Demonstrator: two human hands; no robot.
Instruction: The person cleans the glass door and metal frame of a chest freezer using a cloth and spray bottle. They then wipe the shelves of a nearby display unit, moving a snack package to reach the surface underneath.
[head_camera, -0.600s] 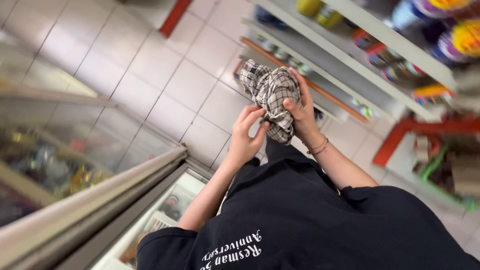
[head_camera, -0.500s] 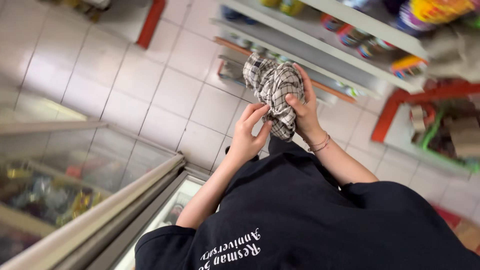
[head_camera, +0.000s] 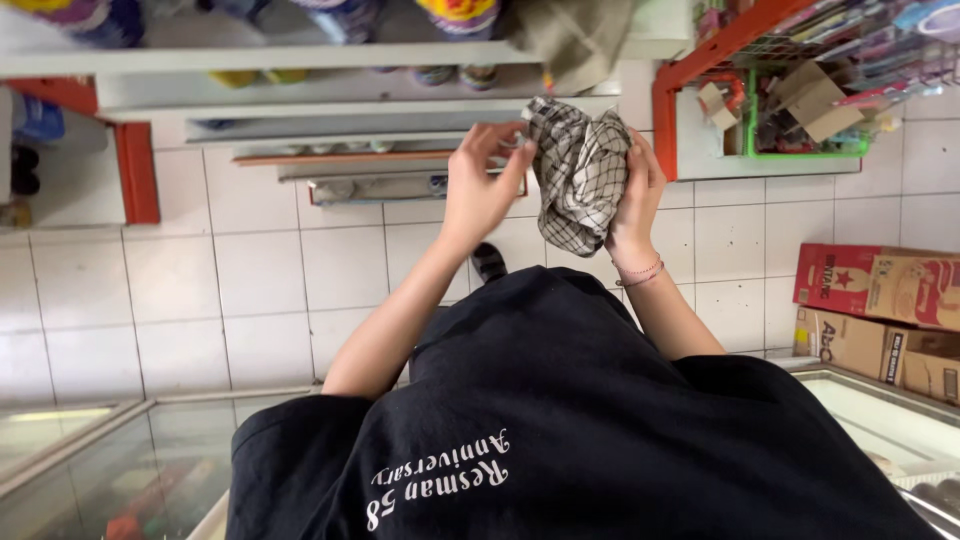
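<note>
i look down past my black t-shirt (head_camera: 600, 420) with white lettering, and every place here is told from the checked cloth (head_camera: 578, 175), a crumpled black-and-white bundle i hold up in front of my chest. my right hand (head_camera: 635, 190) is closed around the cloth's right side, gripping it from behind, a thin bracelet on that wrist. my left hand (head_camera: 480, 185) is just left of the cloth, fingers spread, only the fingertips pinching its upper left edge. half a second ago both hands were pressed close on the bundle; now the left has loosened and drawn out to the edge, so the cloth seems to be getting opened or refolded. below the cloth lies white tiled floor (head_camera: 250, 280). beyond it stand white shelves (head_camera: 330, 90); to its right, a red-framed rack (head_camera: 740, 90) and cardboard boxes (head_camera: 880, 300).
</note>
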